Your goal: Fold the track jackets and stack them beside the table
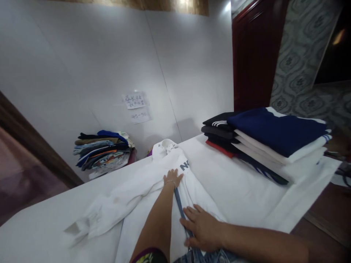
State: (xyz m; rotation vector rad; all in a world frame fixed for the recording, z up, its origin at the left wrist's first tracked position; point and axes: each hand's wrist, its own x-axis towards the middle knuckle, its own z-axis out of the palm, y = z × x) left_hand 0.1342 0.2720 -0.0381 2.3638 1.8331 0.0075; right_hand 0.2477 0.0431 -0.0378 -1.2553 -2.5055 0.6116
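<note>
Wall (90, 65), pale and seamed, stands behind a white table (49, 219). Across the middle of the table lies the shirt (148, 162), white, its collar end (167, 146) at the far edge and one long sleeve (109, 215) stretched toward the near left. A stack (274, 131) of folded clothes, navy on top, sits on the table to the shirt's right; a smaller pile (101, 149) rests beyond the far edge, to the left.

The left hand (172, 179) is open, palm down and fingers spread, touching the front of the shirt. Nearer the body, the right hand (203, 228) is also open, its fingers apart and pointing left across the shirt and a blue-grey strip (179, 202); whether it pinches any cloth cannot be told. Two notes (137, 106) hang on the wall. Dark letters (184, 166) mark the shirt just beyond the left hand, and a thin bracelet (171, 182) circles that wrist.
</note>
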